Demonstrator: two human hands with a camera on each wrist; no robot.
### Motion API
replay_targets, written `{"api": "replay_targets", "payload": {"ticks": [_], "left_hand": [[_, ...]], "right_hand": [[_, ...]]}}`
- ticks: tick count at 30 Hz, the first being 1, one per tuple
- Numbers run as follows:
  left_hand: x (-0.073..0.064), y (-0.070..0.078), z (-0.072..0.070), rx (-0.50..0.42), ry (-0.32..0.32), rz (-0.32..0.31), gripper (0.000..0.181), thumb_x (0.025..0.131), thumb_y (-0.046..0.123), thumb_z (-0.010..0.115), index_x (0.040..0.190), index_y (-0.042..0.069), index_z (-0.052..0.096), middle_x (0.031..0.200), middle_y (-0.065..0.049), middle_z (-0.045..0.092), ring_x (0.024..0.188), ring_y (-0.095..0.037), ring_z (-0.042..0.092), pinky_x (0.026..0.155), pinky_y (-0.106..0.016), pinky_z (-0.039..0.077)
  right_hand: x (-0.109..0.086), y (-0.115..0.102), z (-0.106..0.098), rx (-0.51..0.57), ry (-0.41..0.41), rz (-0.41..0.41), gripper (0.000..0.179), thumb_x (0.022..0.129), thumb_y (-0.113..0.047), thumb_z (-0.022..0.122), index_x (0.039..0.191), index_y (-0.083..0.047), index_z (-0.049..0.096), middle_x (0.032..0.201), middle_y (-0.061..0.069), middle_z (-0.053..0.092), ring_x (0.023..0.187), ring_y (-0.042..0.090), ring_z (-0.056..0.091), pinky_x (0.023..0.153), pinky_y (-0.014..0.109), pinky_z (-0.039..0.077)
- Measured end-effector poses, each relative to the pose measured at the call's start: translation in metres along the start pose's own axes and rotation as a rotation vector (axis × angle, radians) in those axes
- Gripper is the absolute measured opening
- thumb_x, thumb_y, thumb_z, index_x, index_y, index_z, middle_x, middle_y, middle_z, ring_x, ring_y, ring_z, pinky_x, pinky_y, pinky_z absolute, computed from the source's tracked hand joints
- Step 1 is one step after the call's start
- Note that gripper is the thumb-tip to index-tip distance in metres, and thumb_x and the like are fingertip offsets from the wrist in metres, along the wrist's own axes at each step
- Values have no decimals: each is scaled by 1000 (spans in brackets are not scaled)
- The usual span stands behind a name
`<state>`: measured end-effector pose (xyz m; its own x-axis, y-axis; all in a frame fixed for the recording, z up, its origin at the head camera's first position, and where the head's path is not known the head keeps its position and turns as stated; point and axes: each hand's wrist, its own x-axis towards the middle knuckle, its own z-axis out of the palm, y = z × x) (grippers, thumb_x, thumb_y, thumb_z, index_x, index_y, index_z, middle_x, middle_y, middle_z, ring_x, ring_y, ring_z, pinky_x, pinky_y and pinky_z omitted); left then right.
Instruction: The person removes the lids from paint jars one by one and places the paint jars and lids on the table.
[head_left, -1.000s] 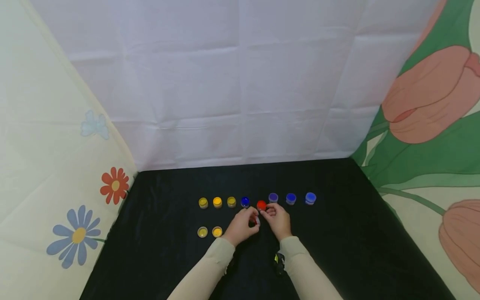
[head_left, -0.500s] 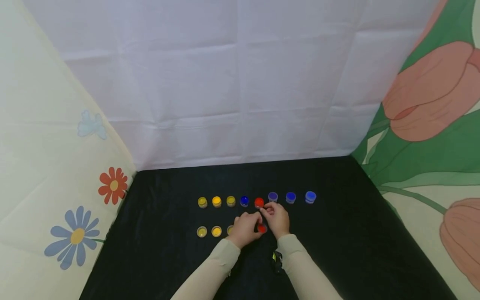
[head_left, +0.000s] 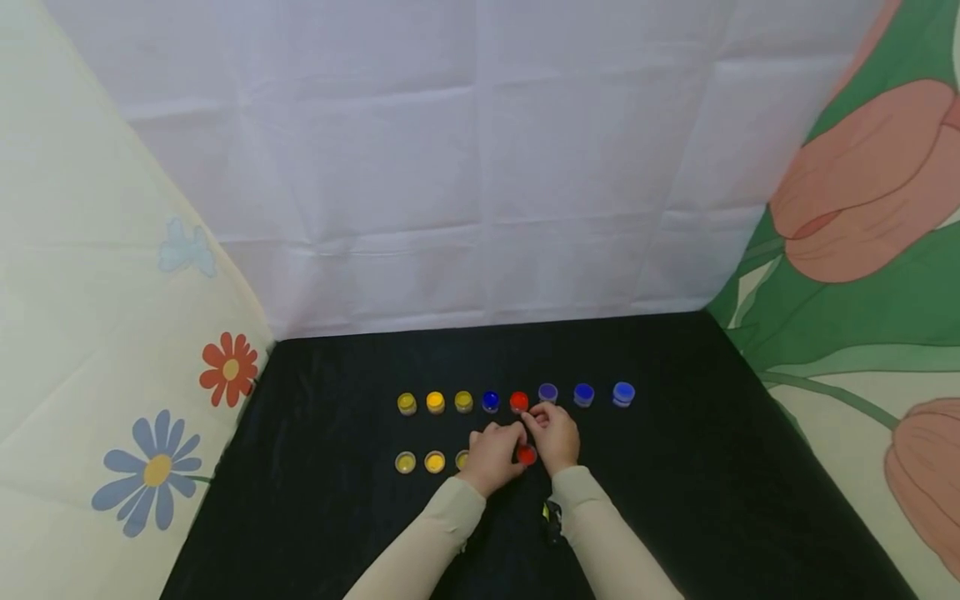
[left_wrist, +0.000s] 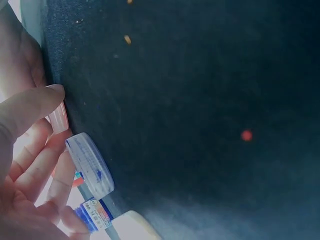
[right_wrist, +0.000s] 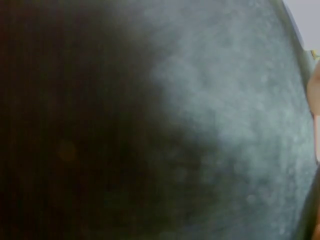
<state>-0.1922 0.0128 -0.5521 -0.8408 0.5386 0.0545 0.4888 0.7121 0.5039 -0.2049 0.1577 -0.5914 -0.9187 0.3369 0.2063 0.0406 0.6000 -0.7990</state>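
My left hand (head_left: 491, 460) pinches a red jar lid (head_left: 527, 455) at the table in the head view. In the left wrist view, the thumb and a fingertip hold that pale-rimmed lid (left_wrist: 59, 119) on edge to the camera. Just beyond it, my right hand (head_left: 553, 435) has its thumb and fingertips at the lower right side of an uncapped red paint jar (head_left: 519, 402), appearing to pinch it. Beside the left fingers lies a blue-stained lid (left_wrist: 90, 166), which the hand hides in the head view. Only part of a finger (right_wrist: 314, 94) shows at the right wrist view's edge.
Yellow jars (head_left: 435, 402), a dark blue jar (head_left: 491, 402), a purple jar (head_left: 547, 392) and blue jars (head_left: 583, 394) form the back row on black cloth (head_left: 337, 500). Yellow lids (head_left: 434, 462) lie in front. A small dark object (head_left: 553, 522) is by the right wrist.
My left hand has moved slightly right and toward me, laying the red lid down flat. The red jar has shifted slightly back into line with the row. Over the last half second, little has moved.
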Motion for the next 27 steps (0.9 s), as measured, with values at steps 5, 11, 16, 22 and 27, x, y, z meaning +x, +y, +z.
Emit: {"api": "replay_targets", "payload": {"ticks": [5,11,16,22,27], "left_hand": [[0,0,0,10,-7,-9,30,82,18,87,94,19,60,80,9,63,76,-14,47,65,-31,27],[1,-4,4,33,-11,-16,31,81,21,87,94,21,59,81,10,64,77,-13,48,66,-31,27],[2,-3,5,41,-8,-24,31,81,21,88,93,21,59,81,10,64,77,-14,49,66,-32,28],[2,-3,4,42,-12,-24,30,82,22,87,95,20,60,82,10,64,79,-14,50,66,-32,28],[1,-2,4,29,-24,-10,30,83,20,85,97,20,59,83,10,63,79,-13,50,67,-32,28]], "right_hand": [[1,-1,0,-10,-6,-2,16,89,-21,79,85,-8,72,82,7,65,73,23,62,66,38,49],[1,-1,0,-29,2,-9,16,89,-22,78,84,-9,72,81,7,65,73,24,62,65,40,49],[3,2,-2,-6,-17,-36,14,90,-18,78,86,-6,72,82,8,68,75,25,65,69,42,53],[6,7,-10,86,-102,-46,9,91,-11,75,91,-2,72,86,11,71,79,26,67,74,38,54],[5,7,-23,192,-225,-19,12,95,-8,71,104,0,71,95,12,71,84,20,67,77,28,54]]}}
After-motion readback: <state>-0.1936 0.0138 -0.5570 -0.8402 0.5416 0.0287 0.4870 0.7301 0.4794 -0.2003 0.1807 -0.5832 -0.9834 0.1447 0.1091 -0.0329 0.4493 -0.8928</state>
